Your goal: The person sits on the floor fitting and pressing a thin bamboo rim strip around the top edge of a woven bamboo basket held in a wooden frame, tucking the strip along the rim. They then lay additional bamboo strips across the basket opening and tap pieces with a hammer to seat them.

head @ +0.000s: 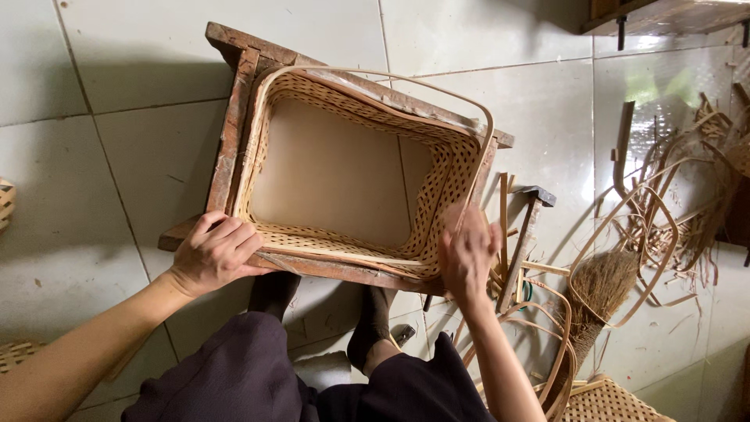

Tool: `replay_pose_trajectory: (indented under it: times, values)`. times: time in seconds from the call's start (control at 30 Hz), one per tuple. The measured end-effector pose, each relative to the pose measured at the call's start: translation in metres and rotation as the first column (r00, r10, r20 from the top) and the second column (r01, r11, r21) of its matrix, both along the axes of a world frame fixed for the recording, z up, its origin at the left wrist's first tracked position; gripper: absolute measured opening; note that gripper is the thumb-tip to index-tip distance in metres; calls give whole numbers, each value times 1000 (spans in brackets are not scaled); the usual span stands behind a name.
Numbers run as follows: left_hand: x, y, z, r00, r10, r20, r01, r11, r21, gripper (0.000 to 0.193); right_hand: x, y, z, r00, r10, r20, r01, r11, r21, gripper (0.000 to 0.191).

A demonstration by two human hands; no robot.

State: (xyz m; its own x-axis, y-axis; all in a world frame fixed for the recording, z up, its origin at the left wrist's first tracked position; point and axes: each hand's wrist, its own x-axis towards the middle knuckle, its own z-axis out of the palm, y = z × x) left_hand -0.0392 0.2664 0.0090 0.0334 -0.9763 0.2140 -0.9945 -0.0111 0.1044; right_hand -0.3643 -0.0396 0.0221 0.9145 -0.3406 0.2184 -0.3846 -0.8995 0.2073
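Observation:
A woven rattan basket (437, 187) with a plain board bottom sits inside a worn wooden frame (234, 133) on the tiled floor. A thin cane strip (469, 105) curves around its rim. My left hand (215, 250) grips the near left corner of the frame and basket rim. At the near right corner, my right hand (467, 252) is blurred, fingers pressed on the basket's rim and the cane strip. My dark-socked feet (371, 320) rest under the frame's near edge.
A hammer (525, 234) lies right of the frame beside loose cane strips (625, 234) and a small broom (598, 293). Woven panels show at the bottom right (605, 402) and left edge (6, 203). A wooden shelf (664, 16) is at top right.

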Motion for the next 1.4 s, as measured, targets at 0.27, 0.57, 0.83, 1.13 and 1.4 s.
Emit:
replay_pose_trajectory:
  times: [0.27, 0.57, 0.83, 1.13, 1.4]
  values:
    - [-3, 1, 1, 1000, 6, 22, -6, 999, 39, 64, -21, 35, 43, 973, 164, -162, -26, 775, 631, 70]
    - [-2, 2, 0, 1000, 1, 0, -1, 1000, 17, 62, -15, 45, 47, 979, 136, -149, -29, 826, 563, 53]
    - [0, -2, 6, 999, -12, -42, 13, 1000, 4, 61, 63, 44, 25, 957, 235, -170, 77, 361, 930, 33]
    - [2, -3, 0, 999, -19, -51, 16, 999, -43, 63, 94, 15, 4, 882, 255, -397, 387, 90, 918, 35]
    - [6, -3, 3, 998, -18, -65, 17, 999, -29, 60, 103, -5, 9, 942, 312, 124, -258, 439, 861, 25]
